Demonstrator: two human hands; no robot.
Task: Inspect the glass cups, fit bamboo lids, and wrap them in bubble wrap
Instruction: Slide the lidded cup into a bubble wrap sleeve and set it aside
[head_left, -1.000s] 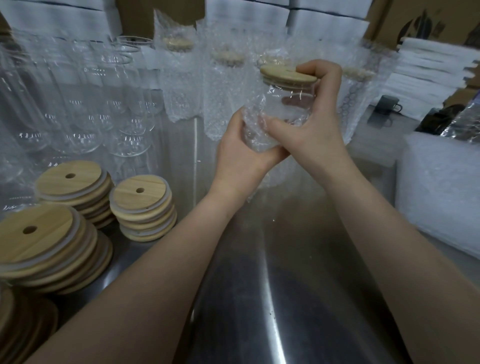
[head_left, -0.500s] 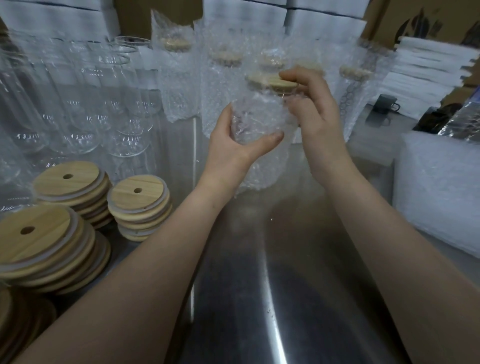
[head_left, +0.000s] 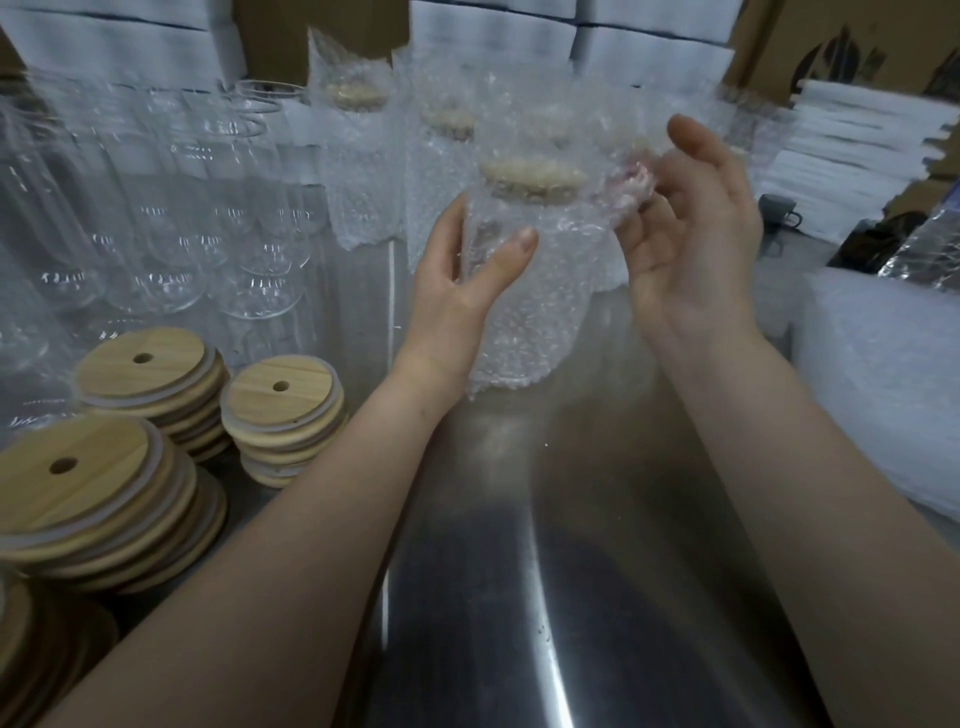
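A glass cup with a bamboo lid (head_left: 532, 176) stands inside a bubble wrap sleeve (head_left: 524, 322) above the steel table. My left hand (head_left: 467, 270) grips the wrapped cup around its middle, thumb across the front. My right hand (head_left: 685, 228) is beside the cup on the right, palm turned toward it, its fingertips partly behind the loose wrap near the lid. Bare glass cups (head_left: 156, 218) stand in rows at the back left. Stacks of bamboo lids (head_left: 283, 410) with straw holes lie at the left front.
Several wrapped, lidded cups (head_left: 358, 156) stand behind the held one. A pile of bubble wrap (head_left: 883, 374) lies at the right. White foam sheets (head_left: 857, 156) and cardboard boxes line the back. A dark mug (head_left: 779, 213) sits at the far right. The steel table (head_left: 519, 571) stretches toward me.
The bubble wrap now covers the lid, which showed bare a second ago. My right hand left the lid and opened out to the right. The cup sits slightly lower.
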